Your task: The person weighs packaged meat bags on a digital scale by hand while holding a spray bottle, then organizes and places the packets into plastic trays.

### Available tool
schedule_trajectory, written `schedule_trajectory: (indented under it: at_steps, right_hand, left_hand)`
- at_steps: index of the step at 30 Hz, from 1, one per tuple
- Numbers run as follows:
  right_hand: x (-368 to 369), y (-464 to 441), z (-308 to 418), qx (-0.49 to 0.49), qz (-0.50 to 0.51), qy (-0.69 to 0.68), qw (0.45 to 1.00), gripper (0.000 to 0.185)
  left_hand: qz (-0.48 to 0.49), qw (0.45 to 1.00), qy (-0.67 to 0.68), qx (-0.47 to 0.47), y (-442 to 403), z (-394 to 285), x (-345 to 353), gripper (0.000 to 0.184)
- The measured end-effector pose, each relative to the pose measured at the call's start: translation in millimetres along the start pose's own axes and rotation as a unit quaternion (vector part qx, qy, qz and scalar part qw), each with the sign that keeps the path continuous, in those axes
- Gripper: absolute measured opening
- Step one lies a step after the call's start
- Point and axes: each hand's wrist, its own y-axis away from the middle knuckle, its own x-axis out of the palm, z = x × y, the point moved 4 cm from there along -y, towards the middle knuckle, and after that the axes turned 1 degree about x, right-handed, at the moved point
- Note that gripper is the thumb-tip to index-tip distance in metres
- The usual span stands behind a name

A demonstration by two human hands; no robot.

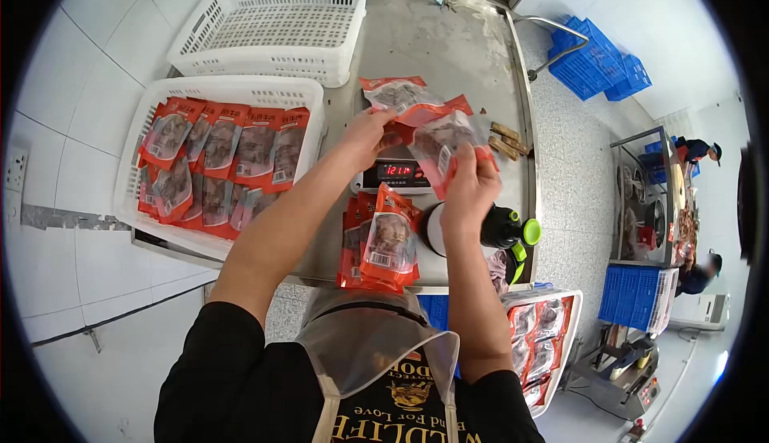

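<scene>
My left hand is closed on the edge of a red-and-clear meat packet above the digital scale. In my right hand a second packet with a white barcode label is pinched by its side, tilted over the right part of the scale. The two packets overlap, so I cannot tell whether the first one touches the scale plate. Red digits glow on the scale's display. Several more packets lie stacked on the table edge in front of my apron.
A white crate with several packets stands on the left, a bare white crate behind it. Black bottles with green caps are by my right forearm. Another packet-filled crate sits lower right. Two people work at a far rack.
</scene>
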Motion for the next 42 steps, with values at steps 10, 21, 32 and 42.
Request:
schedule_trajectory:
  at_steps: [10, 21, 32, 42]
  right_hand:
    - [-131.1, 113.8, 51.2, -0.053, 0.139, 0.128, 0.981, 0.013]
    - [-114.1, 113.6, 109.8, -0.233, 0.492, 0.415, 0.729, 0.028]
    - [-192.8, 115.7, 101.3, -0.314, 0.150, 0.392, 0.852, 0.045]
    - [-228.5, 150.4, 11.3, 0.037, 0.164, 0.048, 0.985, 0.082]
  left_hand:
    - [0.029, 0.970, -0.199, -0.134, 66.5, 33.0, -26.8, 0.033]
    - [0.442, 0.755, -0.454, 0.169, 177.6, 40.1, 83.1, 0.073]
    - [0.475, 0.803, -0.339, 0.121, 194.8, 85.3, 91.8, 0.030]
    - [0.438, 0.881, -0.154, 0.088, 216.7, 105.2, 106.5, 0.028]
